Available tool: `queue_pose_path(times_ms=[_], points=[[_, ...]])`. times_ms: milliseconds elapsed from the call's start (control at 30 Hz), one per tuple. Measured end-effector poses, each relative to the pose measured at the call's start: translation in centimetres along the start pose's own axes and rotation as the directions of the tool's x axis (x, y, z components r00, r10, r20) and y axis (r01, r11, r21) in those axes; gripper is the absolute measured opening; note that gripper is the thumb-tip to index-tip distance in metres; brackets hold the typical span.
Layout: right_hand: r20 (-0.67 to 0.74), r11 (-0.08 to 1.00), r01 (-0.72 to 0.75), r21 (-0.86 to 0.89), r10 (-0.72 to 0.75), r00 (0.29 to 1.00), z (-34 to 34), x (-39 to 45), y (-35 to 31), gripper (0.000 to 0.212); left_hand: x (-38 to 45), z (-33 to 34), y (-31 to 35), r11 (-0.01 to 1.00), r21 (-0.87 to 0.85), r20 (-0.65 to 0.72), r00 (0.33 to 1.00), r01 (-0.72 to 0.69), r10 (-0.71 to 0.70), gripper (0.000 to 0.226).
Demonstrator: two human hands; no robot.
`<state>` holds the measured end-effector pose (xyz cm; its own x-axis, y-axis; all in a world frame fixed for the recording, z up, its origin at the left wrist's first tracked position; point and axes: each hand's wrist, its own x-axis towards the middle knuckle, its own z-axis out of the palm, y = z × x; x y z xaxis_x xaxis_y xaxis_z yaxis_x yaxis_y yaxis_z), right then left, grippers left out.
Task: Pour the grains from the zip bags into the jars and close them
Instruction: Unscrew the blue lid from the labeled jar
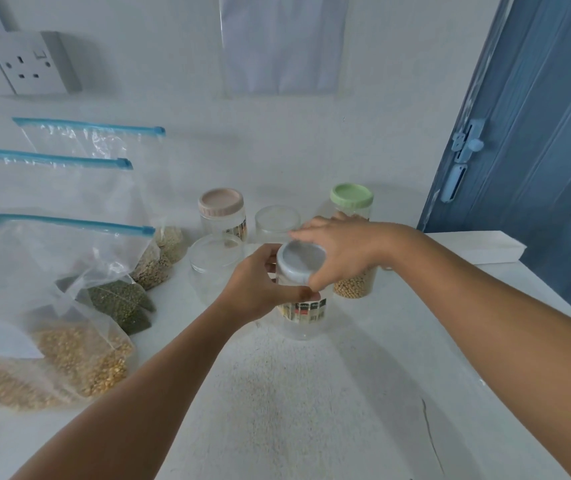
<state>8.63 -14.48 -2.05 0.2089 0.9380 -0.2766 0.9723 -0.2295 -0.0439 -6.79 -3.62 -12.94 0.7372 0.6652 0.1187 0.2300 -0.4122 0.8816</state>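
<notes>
Both hands grip one jar; left hand round body; right hand pinching grey lid

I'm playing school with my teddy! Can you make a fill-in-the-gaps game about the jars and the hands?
1. The right hand holds the grey lid of a jar that looks ____ inside.
2. The left hand grips that jar's ____.
3. The jar holding yellowish grains has a ____ lid.
4. The bags lie on the ____ side of the counter.

Missing words: empty; body; green; left
</notes>
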Motion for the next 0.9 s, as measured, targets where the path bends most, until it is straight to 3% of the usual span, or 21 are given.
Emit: queue_pose_path(times_ms=[67, 167, 233, 300, 400, 500, 600, 733, 900], points=[[-0.004, 0.999, -0.041, 0.017, 0.041, 0.999, 0.0, -0.1, 0.1, 0.104, 0.1, -0.1, -0.2, 1.0, -0.009, 0.011, 1.0, 0.012, -0.012, 0.097], [-0.142, 0.985, -0.168, -0.042, 0.161, 0.977, 0.8, -0.1, -0.6, 0.107, 0.2, -0.1, -0.3, 1.0, -0.014, 0.022, 0.999, 0.024, -0.024, 0.099], [-0.187, 0.99, -0.137, -0.043, 0.127, 0.974, 1.2, 0.0, -0.8, 0.099, 0.2, -0.1, -0.2, 1.0, -0.011, 0.027, 0.999, 0.025, -0.024, 0.097], [-0.106, 0.999, -0.042, 0.007, 0.042, 0.993, 0.8, -0.1, -0.3, 0.088, 0.2, -0.1, -0.2, 1.0, -0.008, 0.024, 1.0, 0.019, -0.018, 0.095], [0.026, 0.997, 0.001, 0.072, -0.003, 1.0, -0.1, -0.5, 0.1, 0.106, 0.2, -0.2, -0.2, 1.0, -0.009, 0.026, 0.999, 0.025, -0.025, 0.095], [-0.076, 0.991, -0.123, -0.058, 0.118, 0.99, 0.3, -0.4, -0.6, 0.104, 0.2, -0.2, -0.3, 0.999, -0.014, 0.034, 0.999, 0.031, -0.03, 0.094], [-0.062, 0.995, -0.096, 0.041, 0.098, 0.993, 0.6, -0.3, -0.6, 0.09, 0.2, -0.2, -0.3, 0.999, -0.018, 0.034, 0.999, 0.031, -0.03, 0.091], [0.034, 0.99, -0.039, 0.137, 0.035, 0.999, -0.4, -0.7, -0.1, 0.103, 0.1, -0.2, -0.2, 0.999, -0.016, 0.037, 0.999, 0.031, -0.03, 0.091], [-0.093, 0.992, -0.128, 0.009, 0.129, 0.987, 0.9, -0.3, -0.8, 0.114, 0.1, -0.3, -0.1, 0.999, -0.002, 0.034, 0.999, 0.04, -0.04, 0.096]])
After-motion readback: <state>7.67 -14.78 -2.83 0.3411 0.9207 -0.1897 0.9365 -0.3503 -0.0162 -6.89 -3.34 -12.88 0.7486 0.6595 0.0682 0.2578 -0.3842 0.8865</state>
